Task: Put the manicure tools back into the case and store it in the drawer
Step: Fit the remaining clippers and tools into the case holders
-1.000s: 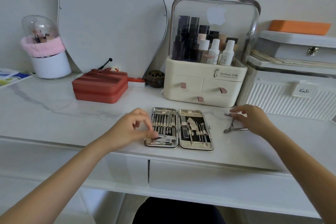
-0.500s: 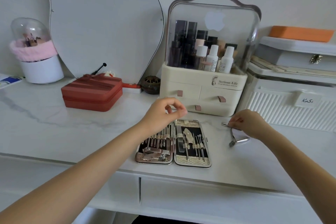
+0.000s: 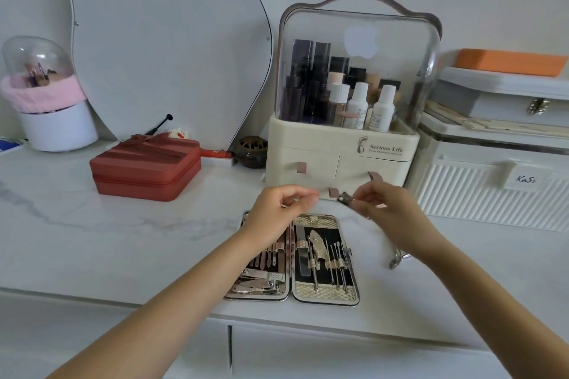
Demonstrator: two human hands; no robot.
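The manicure case (image 3: 324, 294) lies open flat on the white marble tabletop (image 3: 123, 243), both halves lined with several metal tools. Above its far edge my right hand (image 3: 388, 209) pinches a small metal tool (image 3: 345, 197), lifted off the table. My left hand (image 3: 277, 212) hovers over the case's left half with curled fingers, its fingertips close to that tool but holding nothing I can see. A pair of metal nippers (image 3: 397, 258) lies on the table right of the case, partly hidden by my right wrist. Drawer fronts (image 3: 308, 354) run under the table edge.
Behind the case stands a cream cosmetics organiser (image 3: 338, 160) with small drawers and a clear dome. A red zip box (image 3: 144, 169) sits at the left, a white ribbed storage box (image 3: 492, 191) at the right, a mirror (image 3: 160, 40) and brush holder (image 3: 49, 101) at the back.
My right hand lifted the small metal tool off the table and brought it left, above the case. My left hand rose from the case's left half toward it.
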